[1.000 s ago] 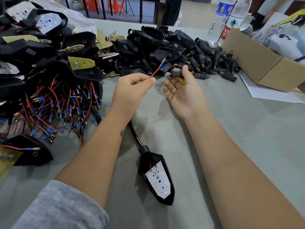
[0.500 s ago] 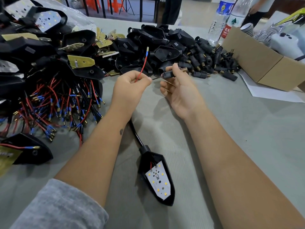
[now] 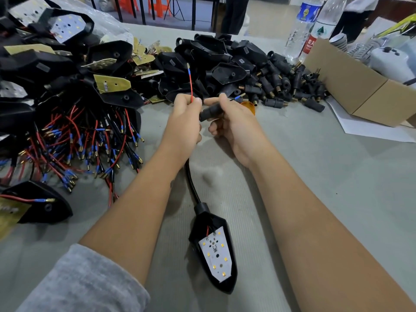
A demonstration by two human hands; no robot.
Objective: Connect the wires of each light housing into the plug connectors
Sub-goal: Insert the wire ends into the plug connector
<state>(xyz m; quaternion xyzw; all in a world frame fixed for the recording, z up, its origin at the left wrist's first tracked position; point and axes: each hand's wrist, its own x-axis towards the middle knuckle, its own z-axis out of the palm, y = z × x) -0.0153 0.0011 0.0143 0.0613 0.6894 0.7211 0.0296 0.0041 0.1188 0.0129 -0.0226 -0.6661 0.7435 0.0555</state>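
Both hands meet over the middle of the grey worktop [image 3: 315, 199]. The left hand [image 3: 183, 124] is curled, pinching a red wire [image 3: 191, 86] between thumb and forefinger; the wire stands nearly upright above the fist, ending in a blue sleeve and a brass tip. The right hand [image 3: 234, 127] curls round a black plug connector [image 3: 210, 112], which lies across its fingers with one end touching the left hand; a second wire tip with a blue sleeve [image 3: 238, 97] pokes out past the right hand's fingers on the far side. From under the left hand a black cable [image 3: 191, 181] runs toward the near edge to a black light housing [image 3: 213, 248], lying flat on the worktop with its white LED board facing up. To the left sits a heap of housings with red and black wires [image 3: 78, 140]. Far of the hands is a pile of empty black housings [image 3: 213, 61], and right of it a scatter of loose plug connectors [image 3: 290, 86]. At the far right stand a cardboard box [image 3: 351, 86] and two water bottles [image 3: 310, 30].
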